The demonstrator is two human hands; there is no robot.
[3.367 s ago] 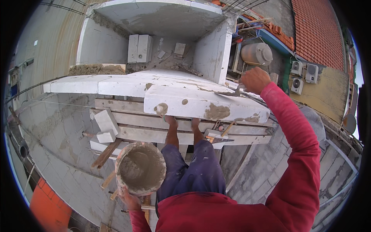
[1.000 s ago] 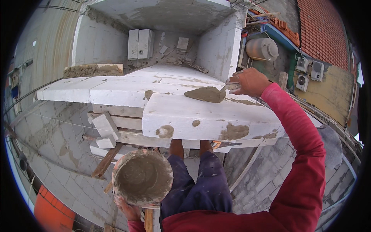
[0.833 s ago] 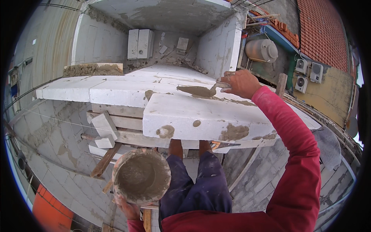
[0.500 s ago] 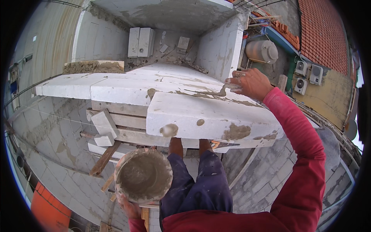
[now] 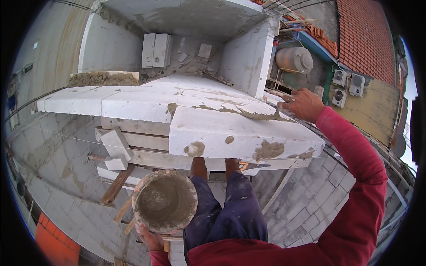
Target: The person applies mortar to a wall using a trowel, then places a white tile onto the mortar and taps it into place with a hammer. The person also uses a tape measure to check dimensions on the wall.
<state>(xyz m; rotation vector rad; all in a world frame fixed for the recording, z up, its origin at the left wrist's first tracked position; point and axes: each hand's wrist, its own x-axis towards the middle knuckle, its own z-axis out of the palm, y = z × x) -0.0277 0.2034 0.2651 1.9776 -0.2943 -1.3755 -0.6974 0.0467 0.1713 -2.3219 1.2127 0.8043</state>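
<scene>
My right hand is closed on the trowel, whose mortar-coated blade lies low along the joint at the back of the white block in front of me. Mortar smears the joint and spots the block's front face. A row of white blocks runs left from it. My left hand grips the rim and side of a round bucket of wet grey mortar, held low beside my legs. Some of its fingers are hidden by the bucket.
Wooden planks at my feet carry loose blocks. Behind the wall is a block-walled space with stacked blocks. At right lie a tank, air-conditioner units and a tiled roof. A thin string crosses at left.
The trowel in my right hand has slid along the block's back joint, most recently toward the right, and the hand has shifted right. My left hand still holds the bucket low at left.
</scene>
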